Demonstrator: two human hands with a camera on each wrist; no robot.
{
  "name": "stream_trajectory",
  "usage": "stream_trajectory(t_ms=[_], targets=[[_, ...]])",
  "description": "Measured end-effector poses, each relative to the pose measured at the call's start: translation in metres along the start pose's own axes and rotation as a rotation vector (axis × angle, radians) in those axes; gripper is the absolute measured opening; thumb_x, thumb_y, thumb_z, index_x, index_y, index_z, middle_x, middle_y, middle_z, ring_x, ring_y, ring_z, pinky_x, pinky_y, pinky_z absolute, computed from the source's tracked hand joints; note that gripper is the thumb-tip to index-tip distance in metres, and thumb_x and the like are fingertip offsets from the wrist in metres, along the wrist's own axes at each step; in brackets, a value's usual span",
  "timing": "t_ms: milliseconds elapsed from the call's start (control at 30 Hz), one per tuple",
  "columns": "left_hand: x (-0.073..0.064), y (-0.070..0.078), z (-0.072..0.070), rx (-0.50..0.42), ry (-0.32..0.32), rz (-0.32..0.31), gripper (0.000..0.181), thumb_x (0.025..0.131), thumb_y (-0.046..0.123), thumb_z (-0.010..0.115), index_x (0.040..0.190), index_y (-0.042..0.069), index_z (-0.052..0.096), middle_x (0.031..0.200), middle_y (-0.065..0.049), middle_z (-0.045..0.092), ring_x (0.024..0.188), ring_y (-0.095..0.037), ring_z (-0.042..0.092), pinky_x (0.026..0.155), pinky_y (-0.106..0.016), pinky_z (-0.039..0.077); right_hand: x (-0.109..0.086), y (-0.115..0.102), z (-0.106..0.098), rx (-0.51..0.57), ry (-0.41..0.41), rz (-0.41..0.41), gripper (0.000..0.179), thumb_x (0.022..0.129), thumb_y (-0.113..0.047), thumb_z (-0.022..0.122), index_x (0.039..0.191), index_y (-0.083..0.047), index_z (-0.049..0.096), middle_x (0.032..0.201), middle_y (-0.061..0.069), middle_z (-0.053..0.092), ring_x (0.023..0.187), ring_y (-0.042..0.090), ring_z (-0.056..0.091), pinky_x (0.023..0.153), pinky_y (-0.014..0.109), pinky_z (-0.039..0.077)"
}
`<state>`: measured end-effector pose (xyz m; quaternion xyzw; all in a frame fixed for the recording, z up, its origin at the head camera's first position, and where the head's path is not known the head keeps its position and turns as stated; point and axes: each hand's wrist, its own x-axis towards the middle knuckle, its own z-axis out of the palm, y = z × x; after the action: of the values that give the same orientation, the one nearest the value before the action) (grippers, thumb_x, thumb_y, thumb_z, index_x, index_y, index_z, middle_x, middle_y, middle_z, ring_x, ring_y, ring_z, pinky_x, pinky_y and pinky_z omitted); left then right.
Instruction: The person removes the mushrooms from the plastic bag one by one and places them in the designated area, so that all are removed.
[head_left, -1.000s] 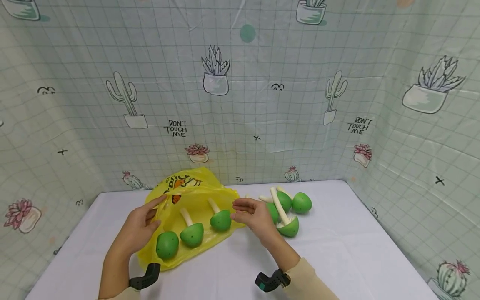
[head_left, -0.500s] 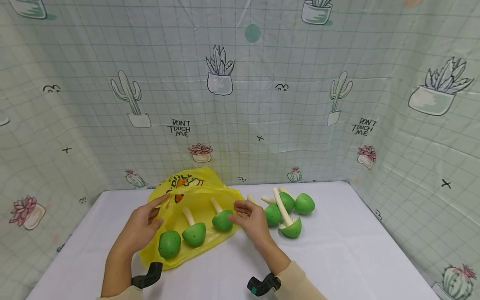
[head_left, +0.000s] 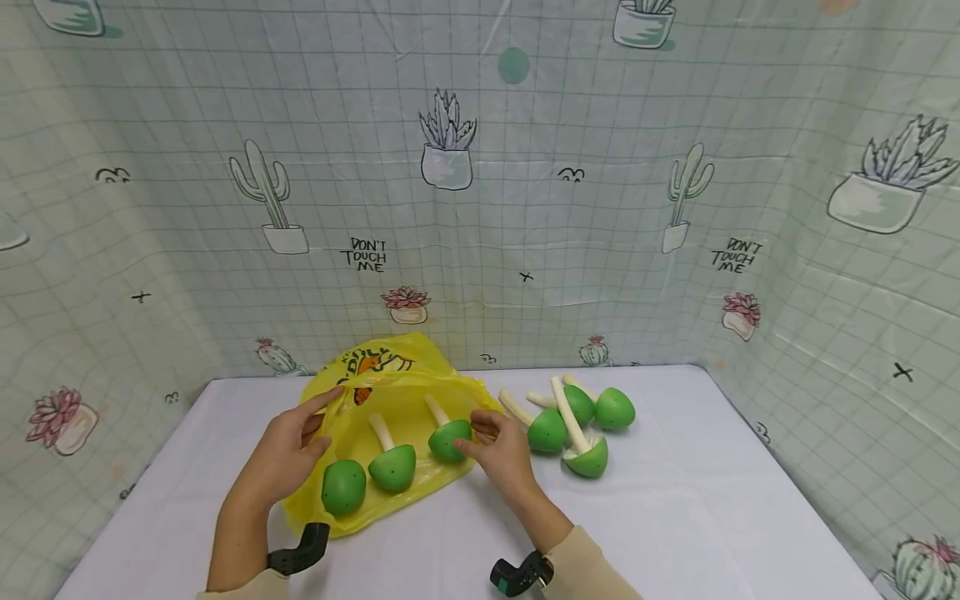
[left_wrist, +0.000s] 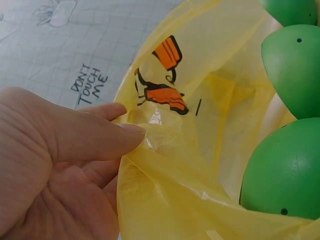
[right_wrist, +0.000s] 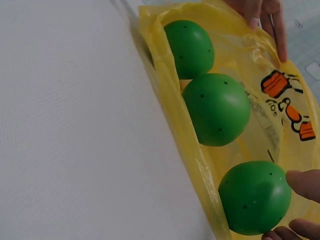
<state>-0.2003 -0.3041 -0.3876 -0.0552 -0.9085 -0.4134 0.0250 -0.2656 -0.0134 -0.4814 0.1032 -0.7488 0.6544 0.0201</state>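
A yellow plastic bag (head_left: 330,437) lies on its side with its mouth toward me. Three toy mushrooms, green-capped with small dark dots, sit inside: one on the left (head_left: 344,487), one in the middle (head_left: 392,468), one on the right (head_left: 450,441). White stems of the middle and right ones point into the bag. My left hand (left_wrist: 70,155) pinches the bag's left rim between thumb and fingers. With thumb and fingertips apart, my right hand (head_left: 501,450) is at the right-hand mushroom's cap (right_wrist: 255,197); whether it touches the cap is unclear.
A cluster of several more green mushrooms (head_left: 585,458) lies on the white-covered table (head_left: 675,492), just right of my right hand. Behind the table hangs a patterned cloth (head_left: 480,308) with printed cacti, and its sides flank the table.
The view has swung slightly left. My right hand has shifted left, closer to the right-hand mushroom's cap. My left hand keeps its hold on the bag, and the mushrooms look unmoved.
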Motion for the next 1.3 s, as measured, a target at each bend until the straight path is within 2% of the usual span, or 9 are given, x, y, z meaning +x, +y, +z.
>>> stream_trajectory(t_ms=[333,567,733,933,1100,1300], targets=[[0.002,0.000,0.000,-0.004,0.003,0.028,0.067,0.100,-0.013,0.056,0.162,0.002,0.037,0.160,-0.029,0.041,0.138,-0.048,0.052,0.110,-0.056,0.048,0.002,0.007,0.005,-0.058,0.003,0.010,0.056,0.084,0.001,0.086,0.132,0.014,0.061,0.129,0.027,0.066,0.122,0.042,0.064,0.104,0.042,0.057],[0.001,-0.001,0.000,-0.007,0.006,0.031,0.066,0.100,-0.013,0.056,0.162,0.002,0.038,0.161,-0.029,0.040,0.138,-0.048,0.053,0.111,-0.055,0.047,0.003,0.009,0.010,-0.102,0.017,-0.029,0.056,0.082,0.001,0.087,0.130,0.012,0.062,0.126,0.025,0.068,0.120,0.042,0.066,0.102,0.041,0.059],[0.002,0.000,0.000,-0.006,0.004,0.031,0.066,0.100,-0.013,0.056,0.162,0.001,0.038,0.161,-0.029,0.040,0.138,-0.048,0.052,0.111,-0.055,0.047,0.004,0.011,0.011,-0.092,0.030,-0.019,0.055,0.081,0.002,0.088,0.130,0.010,0.064,0.127,0.024,0.068,0.121,0.041,0.066,0.101,0.039,0.059],[0.001,0.001,-0.001,-0.007,-0.002,0.022,0.066,0.100,-0.013,0.057,0.162,0.001,0.037,0.161,-0.030,0.039,0.140,-0.048,0.051,0.111,-0.055,0.047,0.004,0.012,0.013,-0.094,0.025,-0.047,0.053,0.081,0.002,0.088,0.128,0.009,0.065,0.126,0.024,0.068,0.121,0.041,0.066,0.100,0.036,0.059],[0.000,-0.001,-0.001,-0.005,-0.006,0.023,0.066,0.100,-0.012,0.057,0.162,0.001,0.037,0.161,-0.031,0.039,0.139,-0.049,0.051,0.110,-0.056,0.047,0.003,0.010,0.016,-0.116,0.024,-0.057,0.055,0.079,0.002,0.089,0.127,0.009,0.064,0.126,0.023,0.068,0.120,0.042,0.066,0.101,0.041,0.059],[0.000,-0.001,0.000,-0.004,0.002,0.019,0.066,0.100,-0.013,0.056,0.162,0.002,0.038,0.162,-0.029,0.039,0.140,-0.047,0.051,0.112,-0.055,0.046,0.003,0.008,0.017,-0.125,0.031,-0.048,0.055,0.080,0.001,0.089,0.128,0.007,0.064,0.126,0.021,0.068,0.120,0.040,0.066,0.100,0.039,0.059]])
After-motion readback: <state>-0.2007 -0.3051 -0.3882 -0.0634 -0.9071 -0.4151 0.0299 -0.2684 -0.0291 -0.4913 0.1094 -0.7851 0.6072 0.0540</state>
